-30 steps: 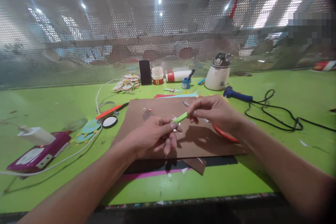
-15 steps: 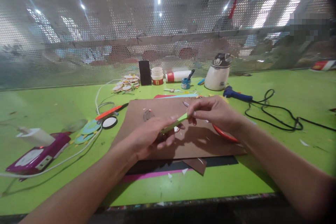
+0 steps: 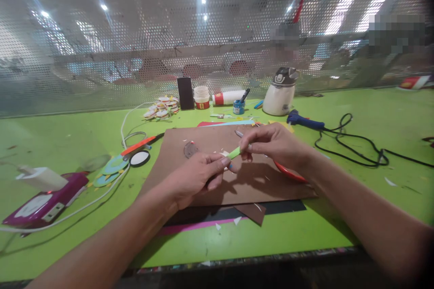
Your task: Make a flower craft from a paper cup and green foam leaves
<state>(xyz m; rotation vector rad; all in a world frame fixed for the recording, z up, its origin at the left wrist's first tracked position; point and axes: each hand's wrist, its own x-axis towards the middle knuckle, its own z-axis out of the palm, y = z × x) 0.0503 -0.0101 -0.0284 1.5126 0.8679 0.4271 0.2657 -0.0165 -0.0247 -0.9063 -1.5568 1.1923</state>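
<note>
A narrow light-green strip [image 3: 233, 153], perhaps paper, stretches between my two hands above a brown cardboard sheet [image 3: 169, 180]. My left hand [image 3: 203, 171] pinches its lower end between thumb and fingers; the other fingers are curled underneath. At the upper end, the fingertips of my right hand [image 3: 264, 142] are closed on the strip. Beneath the hands lies a small white piece, partly hidden. Red scissors handles [image 3: 290, 172] show below my right wrist, and a round dark piece [image 3: 191, 149] rests on the cardboard beyond my left hand.
On the left are a purple power strip [image 3: 50, 198], an orange-handled cutter [image 3: 142, 143] and white cable. A blue glue gun [image 3: 305, 120] with black cord lies right. Behind stand a phone [image 3: 186, 93], paper cups [image 3: 202, 98], a blue jar [image 3: 239, 107] and a white jug [image 3: 280, 97].
My left hand's fingers have slid up along the green strip, closer to my right hand, so less of it shows. My right hand stays almost in place. The view has shifted slightly.
</note>
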